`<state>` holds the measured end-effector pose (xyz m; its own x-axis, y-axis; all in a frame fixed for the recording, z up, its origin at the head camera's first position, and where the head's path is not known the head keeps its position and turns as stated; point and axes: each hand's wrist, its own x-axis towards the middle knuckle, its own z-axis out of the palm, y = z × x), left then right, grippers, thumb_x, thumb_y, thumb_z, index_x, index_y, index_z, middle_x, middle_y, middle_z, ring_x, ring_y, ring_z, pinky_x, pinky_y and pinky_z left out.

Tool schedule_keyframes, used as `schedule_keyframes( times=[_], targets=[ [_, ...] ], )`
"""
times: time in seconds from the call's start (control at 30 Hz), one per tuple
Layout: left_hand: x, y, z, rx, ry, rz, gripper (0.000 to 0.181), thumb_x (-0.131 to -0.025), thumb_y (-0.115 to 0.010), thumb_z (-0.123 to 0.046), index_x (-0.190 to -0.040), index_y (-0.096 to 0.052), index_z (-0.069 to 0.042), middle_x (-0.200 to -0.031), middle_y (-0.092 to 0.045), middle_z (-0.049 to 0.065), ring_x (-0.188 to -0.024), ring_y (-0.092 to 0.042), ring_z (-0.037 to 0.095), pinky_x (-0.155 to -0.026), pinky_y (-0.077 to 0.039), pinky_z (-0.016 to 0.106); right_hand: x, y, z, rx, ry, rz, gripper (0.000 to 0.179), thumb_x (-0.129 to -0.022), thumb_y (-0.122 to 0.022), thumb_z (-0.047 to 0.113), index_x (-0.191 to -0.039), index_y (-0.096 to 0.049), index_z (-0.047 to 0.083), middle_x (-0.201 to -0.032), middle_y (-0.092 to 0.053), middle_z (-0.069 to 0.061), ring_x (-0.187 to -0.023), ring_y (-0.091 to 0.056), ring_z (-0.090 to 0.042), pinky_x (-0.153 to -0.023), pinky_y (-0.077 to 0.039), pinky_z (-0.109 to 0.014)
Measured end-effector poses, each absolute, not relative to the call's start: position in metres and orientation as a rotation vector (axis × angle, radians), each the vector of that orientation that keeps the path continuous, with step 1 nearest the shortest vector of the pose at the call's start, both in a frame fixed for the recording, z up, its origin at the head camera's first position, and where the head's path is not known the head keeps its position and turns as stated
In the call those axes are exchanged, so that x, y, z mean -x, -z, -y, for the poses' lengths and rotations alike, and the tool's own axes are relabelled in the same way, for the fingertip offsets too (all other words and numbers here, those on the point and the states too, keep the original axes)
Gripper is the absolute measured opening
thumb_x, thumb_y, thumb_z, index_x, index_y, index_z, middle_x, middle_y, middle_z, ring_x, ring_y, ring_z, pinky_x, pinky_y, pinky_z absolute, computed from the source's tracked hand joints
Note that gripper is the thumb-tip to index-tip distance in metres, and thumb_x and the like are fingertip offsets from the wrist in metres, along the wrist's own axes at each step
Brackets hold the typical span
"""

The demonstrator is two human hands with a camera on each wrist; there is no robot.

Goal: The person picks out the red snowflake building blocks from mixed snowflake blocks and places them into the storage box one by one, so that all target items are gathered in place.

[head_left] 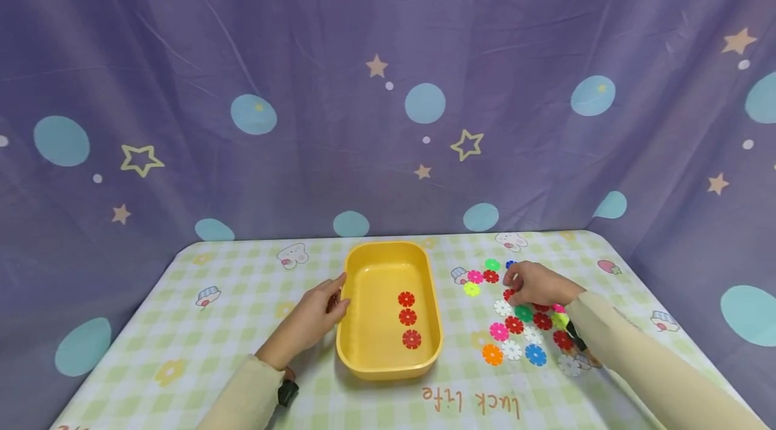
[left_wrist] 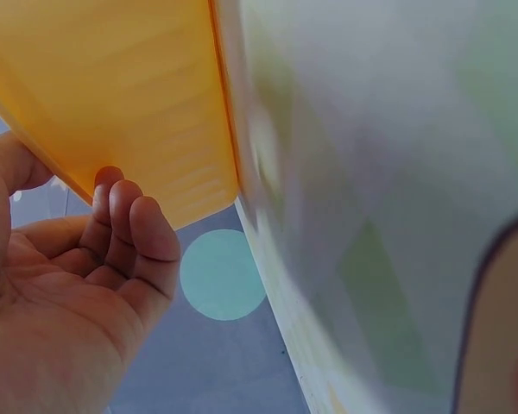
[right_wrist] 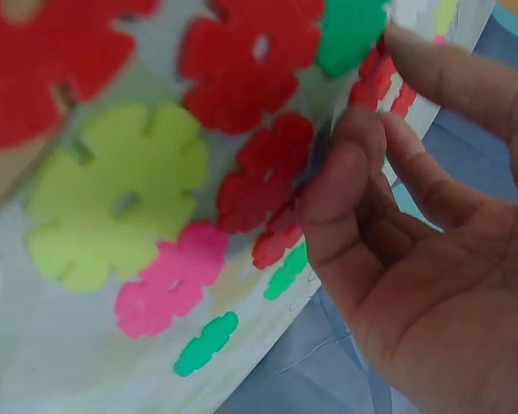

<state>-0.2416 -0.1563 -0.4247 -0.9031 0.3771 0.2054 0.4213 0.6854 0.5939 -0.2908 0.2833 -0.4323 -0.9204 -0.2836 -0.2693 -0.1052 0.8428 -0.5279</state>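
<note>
From my seat far off I see a yellow tray (head_left: 376, 282) on the desk (head_left: 242, 295), with three red discs (head_left: 407, 316) lying flat inside, in a line from about its 2 o'clock to its 5 o'clock. At the tray's 9 o'clock side I have the left hand (head_left: 310, 317) gripping the wall, thumb at the rim and the other fingers curled against the outside. The right hand (head_left: 539, 283) is out at the tray's 3 o'clock, low over loose discs (head_left: 542, 321) of many colours, its fingers bent about a red disc (head_left: 508, 294); I cannot tell whether they pinch it or only touch it. From that hand, a green disc (head_left: 492, 264) and a pink disc (head_left: 475, 276) lie between 9 and 10 o'clock, an orange disc (head_left: 492, 354) at 7, a blue disc (head_left: 536, 354) at 6. I judge the discs to be thin, stiff plastic, very light and rather slick, hard to break but awkward to raise from flat. The best hold, to my mind, is thumb and fingertip across the notched edge, where the slots give some bite; on the flat face they would probably slide. Some sit so close that a careless pinch could bring up two. The tray looks light and stiff as well, likely to skid if nudged.
</note>
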Motion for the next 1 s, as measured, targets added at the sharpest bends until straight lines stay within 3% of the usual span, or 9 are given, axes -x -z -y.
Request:
schedule_keyframes(
  times=[1.0],
  targets=[
    [0.242,0.424,0.157,0.68,1.042,2.831,0.052,-0.091,-0.061,-0.01,-0.137,-0.043,0.008,-0.075,-0.045,-0.004,-0.064,-0.043,0.008,-0.055,-0.04,0.023,0.277,0.437,-0.271,0.287,0.664,-2.884,0.023,-0.072,-0.08,0.011,-0.084,-0.061,0.008,-0.076,-0.055,0.0,-0.067,-0.049,-0.018,-0.064,-0.047,-0.032]
  ],
)
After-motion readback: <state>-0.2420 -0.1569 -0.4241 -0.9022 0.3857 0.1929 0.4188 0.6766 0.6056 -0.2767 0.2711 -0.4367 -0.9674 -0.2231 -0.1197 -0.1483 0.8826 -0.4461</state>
